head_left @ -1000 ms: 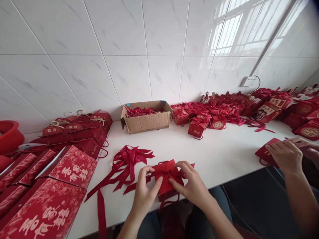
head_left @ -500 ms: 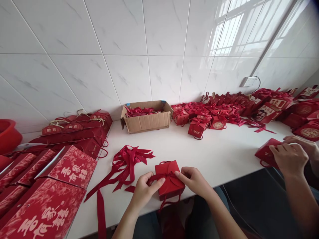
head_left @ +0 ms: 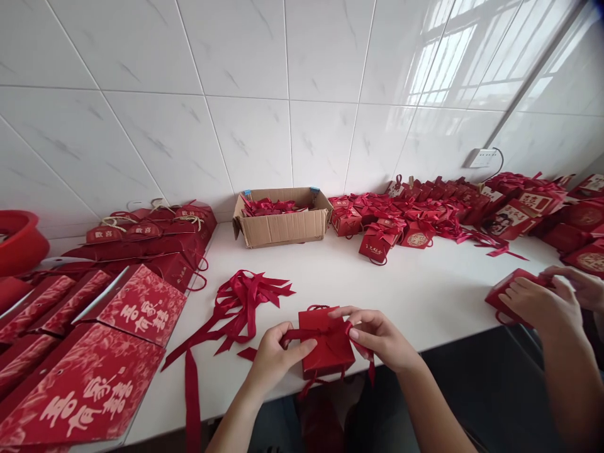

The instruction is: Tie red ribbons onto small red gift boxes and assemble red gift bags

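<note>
A small red gift box [head_left: 326, 363] with cord handles stands at the table's near edge, in front of me. Across its top runs a dark red ribbon [head_left: 296, 334], crossed or knotted in the middle. My left hand [head_left: 277, 357] pinches one end of this ribbon at the box's left side, its thumb resting by the lid. At the right side my right hand [head_left: 387, 340] grips the other part between thumb and fingers, and a tail hangs below it. Left of the box lies a heap of loose red ribbons [head_left: 248, 305], with one strip drooping over the table edge.
An open cardboard box [head_left: 283, 231] of ribbons stands by the wall. Finished-looking red gift boxes [head_left: 377, 244] crowd the back right. Larger printed red boxes [head_left: 89, 390] and a red basin [head_left: 19, 245] fill the left. At right, a co-worker's hands [head_left: 547, 302] hold another red box [head_left: 503, 292].
My right hand has moved from the lid's knot to the right, now drawing a length of ribbon outward. My left hand keeps its pinch. The view has shifted slightly.
</note>
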Demonstrator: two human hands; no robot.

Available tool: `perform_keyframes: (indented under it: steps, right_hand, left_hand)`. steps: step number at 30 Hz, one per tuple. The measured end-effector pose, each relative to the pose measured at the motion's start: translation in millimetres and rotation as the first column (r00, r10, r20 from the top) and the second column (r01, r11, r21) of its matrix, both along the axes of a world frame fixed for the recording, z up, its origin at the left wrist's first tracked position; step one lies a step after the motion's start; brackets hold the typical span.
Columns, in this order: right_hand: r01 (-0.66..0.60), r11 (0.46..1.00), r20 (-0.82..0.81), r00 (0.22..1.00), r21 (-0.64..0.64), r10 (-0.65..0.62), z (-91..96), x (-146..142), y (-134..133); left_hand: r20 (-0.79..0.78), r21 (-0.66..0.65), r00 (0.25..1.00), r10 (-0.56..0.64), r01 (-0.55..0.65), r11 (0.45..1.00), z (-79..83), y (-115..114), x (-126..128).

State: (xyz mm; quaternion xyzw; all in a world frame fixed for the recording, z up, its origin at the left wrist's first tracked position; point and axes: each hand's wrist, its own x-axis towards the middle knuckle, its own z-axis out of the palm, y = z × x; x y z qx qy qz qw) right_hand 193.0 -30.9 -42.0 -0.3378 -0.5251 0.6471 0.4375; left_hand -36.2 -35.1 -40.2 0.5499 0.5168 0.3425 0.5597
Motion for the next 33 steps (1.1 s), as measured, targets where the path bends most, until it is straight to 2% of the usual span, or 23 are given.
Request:
perform_keyframes:
  steps: [2, 5, 7, 10, 12, 14, 16, 20, 25, 29, 31, 33]
  right_hand:
    - [0.046, 0.998, 0.038, 0.998, -0.045, -0.044, 0.1, -11.8, 0.7]
    - [0.178, 0.981, 0.123, 0.978, -0.075, -0.169, -0.7, -28.2, 0.1]
    - [0.248, 0.966, 0.169, 0.957, -0.066, -0.235, -0.4, -35.2, -1.6]
    - [0.269, 0.963, 0.187, 0.947, -0.013, -0.262, 3.0, -39.6, -4.2]
    - [0.248, 0.968, 0.165, 0.953, 0.047, -0.252, 6.9, -39.8, -5.6]
    - [0.224, 0.969, 0.142, 0.961, 0.101, -0.237, 10.7, -39.0, -6.7]
    - [0.191, 0.972, 0.134, 0.969, 0.135, -0.209, 13.4, -38.1, -7.8]
    - [0.155, 0.976, 0.136, 0.975, 0.150, -0.176, 14.4, -36.8, -9.7]
    - [0.230, 0.972, 0.223, 0.946, 0.054, -0.237, 15.2, -33.8, -10.9]
    - [0.128, 0.991, 0.320, 0.938, 0.028, -0.130, 17.2, -32.3, -9.9]
    - [0.113, 0.993, 0.351, 0.929, 0.027, -0.115, 16.4, -32.5, -8.8]
    - [0.127, 0.992, 0.343, 0.931, 0.025, -0.128, 14.8, -32.8, -7.6]
  left_hand:
    - [-0.042, 0.026, 0.999, -0.007, 0.008, 1.000, -1.4, 1.3, 0.6]
    - [-0.068, 0.053, 0.998, -0.002, 0.006, 0.999, -1.7, 2.0, 1.7]
    - [-0.042, 0.067, 0.999, -0.023, 0.026, 0.997, -0.8, 1.2, 1.8]
    - [-0.081, 0.119, 0.997, -0.014, 0.024, 0.993, 0.1, -1.3, 0.9]
    - [-0.166, 0.239, 0.982, 0.090, -0.048, 0.970, 1.0, -2.6, 0.3]
    - [-0.211, 0.399, 0.958, 0.196, -0.098, 0.912, 3.5, -2.3, 1.1]
    - [-0.203, 0.494, 0.962, 0.185, -0.062, 0.867, 8.1, 0.3, 3.9]
    - [-0.191, 0.500, 0.980, 0.065, 0.040, 0.865, 17.9, 9.9, 14.5]
    - [-0.092, 0.548, 0.992, 0.088, -0.023, 0.836, 23.2, 16.9, 26.7]
    - [-0.066, 0.554, 0.997, 0.027, 0.014, 0.833, 25.2, 15.2, 26.5]
    - [-0.070, 0.523, 0.997, 0.042, 0.001, 0.852, 22.8, 14.0, 20.4]
    - [-0.087, 0.439, 0.989, 0.123, -0.073, 0.896, 16.6, 13.2, 10.8]
